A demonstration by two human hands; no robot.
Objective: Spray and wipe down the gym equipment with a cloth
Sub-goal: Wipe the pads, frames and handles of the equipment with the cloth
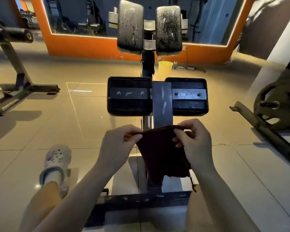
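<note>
A dark maroon cloth [162, 154] hangs spread between my two hands in the lower middle of the head view. My left hand [119, 144] pinches its top left corner and my right hand [194, 141] pinches its top right edge. Behind the cloth stands the gym machine: a grey steel beam [162, 104] with two black pads [129, 96] bolted to either side. Higher up are two worn, cracked pads [130, 25]. The machine's black base bar [141, 201] lies on the floor below my hands. No spray bottle is in my hands.
A yellow bucket [165, 67] stands on the tiled floor behind the machine, by the orange-framed mirror [84, 19]. Another bench frame [15, 64] is at the left. A weight plate [278, 104] on a rack is at the right. My foot in a clog [57, 161] is lower left.
</note>
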